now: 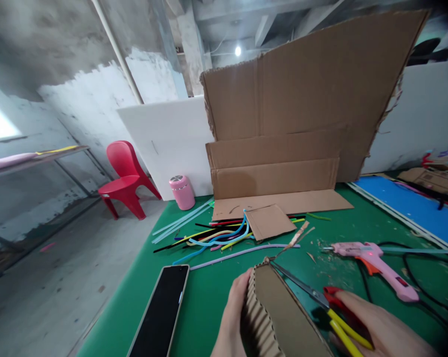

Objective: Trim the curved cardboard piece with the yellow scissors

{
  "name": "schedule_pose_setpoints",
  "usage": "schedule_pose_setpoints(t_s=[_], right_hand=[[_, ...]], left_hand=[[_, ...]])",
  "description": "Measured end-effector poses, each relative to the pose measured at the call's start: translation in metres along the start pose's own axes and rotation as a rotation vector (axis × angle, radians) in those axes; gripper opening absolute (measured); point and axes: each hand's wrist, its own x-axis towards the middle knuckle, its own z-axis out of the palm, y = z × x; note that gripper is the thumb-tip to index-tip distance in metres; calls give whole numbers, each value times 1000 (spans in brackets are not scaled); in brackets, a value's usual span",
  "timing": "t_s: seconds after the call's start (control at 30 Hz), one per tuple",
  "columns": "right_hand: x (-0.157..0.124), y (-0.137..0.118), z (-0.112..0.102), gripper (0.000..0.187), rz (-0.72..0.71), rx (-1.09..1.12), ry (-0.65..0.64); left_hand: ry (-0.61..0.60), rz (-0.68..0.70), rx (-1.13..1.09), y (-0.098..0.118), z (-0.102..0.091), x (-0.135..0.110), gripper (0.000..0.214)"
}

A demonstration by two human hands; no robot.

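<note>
My left hand [234, 316] grips the left side of a folded piece of corrugated cardboard [288, 312], its wavy cut edge facing up. In my right hand [376, 317] is a pair of scissors [313, 291] with red and yellow handles. The blades reach to the far end of the cardboard, where a thin torn strip [297, 236] sticks out. Whether the blades are parted there is hard to make out. Beyond the cardboard lie a small cardboard square [270, 221] and a heap of coloured pipe cleaners [224, 239].
A phone [160, 312] lies left of my hands on the green table [129, 302]. To the right rests a pink glue gun [376, 265] with a black cord. A tall cardboard sheet [301, 94] and a pink canister [182, 192] stand at the back; a red chair [123, 173] is beyond.
</note>
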Motion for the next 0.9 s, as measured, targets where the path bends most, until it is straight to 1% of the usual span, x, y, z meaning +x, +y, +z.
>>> schedule_pose_setpoints(t_s=[0.13, 0.23, 0.33, 0.43, 0.53, 0.6, 0.67, 0.77, 0.83, 0.87, 0.9], right_hand=[[0, -2, -2, 52, -36, 0, -6], [0, -4, -3, 47, -52, -18, -23], [0, -6, -3, 39, -59, -28, -31], [-1, -10, -6, 34, -83, -29, -27], [-2, -12, -8, 32, -104, -63, -40], [-2, -11, -6, 31, -128, -110, -27], [-2, -9, -3, 31, -168, -172, 29], [0, -9, -2, 29, -237, -264, 118], [2, -15, -7, 26, -260, -316, 130], [3, -20, -12, 24, -252, -346, 113], [5, -25, -17, 23, -254, -360, 69]], left_hand=[[55, -55, 9, -4, 3, 8, 45], [57, -61, 16, -6, 4, 11, 45], [55, -57, 17, -5, 5, 7, 46], [31, 3, 55, -3, 5, -1, 58], [0, 65, 151, -1, 4, -11, 71], [-15, 82, 204, 0, 3, -15, 70], [-31, 110, 243, 2, 2, -18, 64], [-54, 154, 281, 2, 1, -21, 65], [-55, 161, 283, 0, 1, -21, 66], [-49, 155, 280, -2, 1, -22, 65], [-43, 149, 280, -4, 2, -22, 64]])
